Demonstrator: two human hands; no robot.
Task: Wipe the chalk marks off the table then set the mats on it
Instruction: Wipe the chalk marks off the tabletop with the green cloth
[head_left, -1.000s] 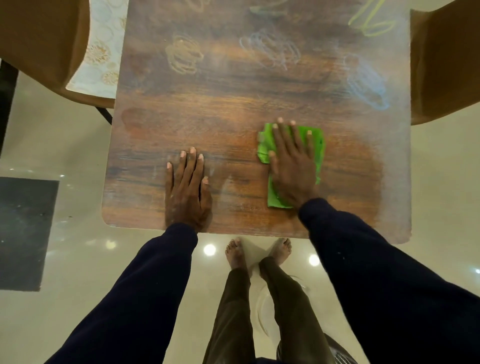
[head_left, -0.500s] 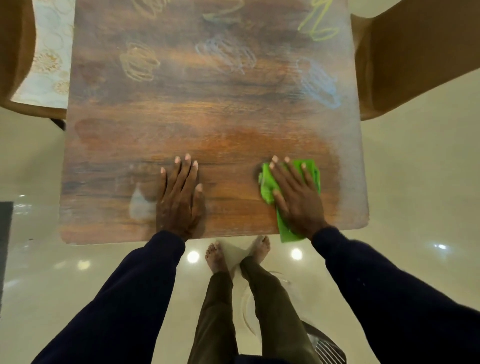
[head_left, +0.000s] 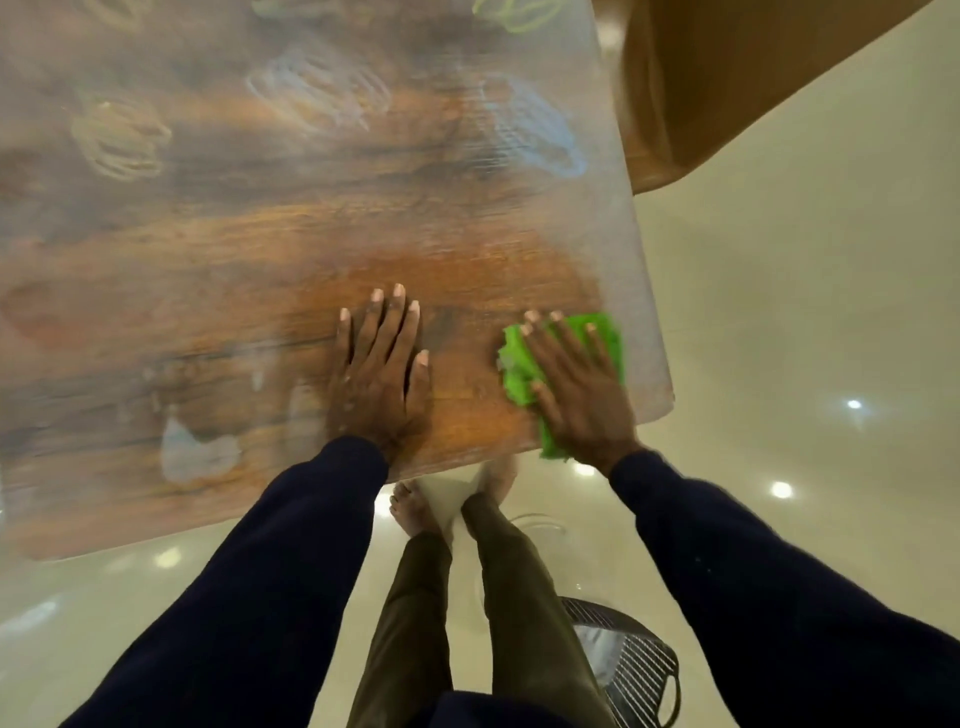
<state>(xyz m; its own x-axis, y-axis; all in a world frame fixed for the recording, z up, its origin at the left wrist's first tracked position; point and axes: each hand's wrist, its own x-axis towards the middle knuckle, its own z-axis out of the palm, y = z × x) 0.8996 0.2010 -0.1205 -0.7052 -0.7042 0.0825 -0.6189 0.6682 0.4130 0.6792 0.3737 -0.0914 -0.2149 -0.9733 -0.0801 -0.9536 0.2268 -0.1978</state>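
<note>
Worktop (head_left: 260, 249): we see brown wood grain filling the left and far part of the view, and the whole picture is blurred.
Left hand (head_left: 382, 374): it lies palm down on the worktop by the near edge, just left of the cloth and apart from it.
Left fingers (head_left: 387, 332): straight and close side by side, pointing far, with the thumb a little off to the right; they hold nothing.
Right hand (head_left: 576, 395): it presses flat on the cloth at the near right corner.
Right fingers (head_left: 550, 343): straight and spread over the cloth, not curled round it.
Cloth (head_left: 605, 332): bright green and crumpled under the right hand. It shows beyond the fingertips and left of the palm, and its near end pokes just past the near edge.
Chalk marks (head_left: 317, 93): we see a white scribble far from the hands, a yellow scribble (head_left: 122, 137) to its left, a blue scribble (head_left: 530, 132) to its right and a green scribble (head_left: 514, 13) cut off at the far edge. All are well apart from the cloth.
Wood round the hands: deeper orange-brown than the hazy far part and right strip.
Smear (head_left: 192, 454): a pale patch near the near edge, left of the left hand.
Sleeves (head_left: 270, 571): dark navy, reaching to both wrists.
Feet (head_left: 415, 506): bare, on the glossy cream floor (head_left: 805, 312) below the near edge.
Chair (head_left: 727, 78): tan, at the far right beside the worktop.
Grille (head_left: 634, 670): dark and slatted, on the floor at the near right; we cannot tell what it is.
</note>
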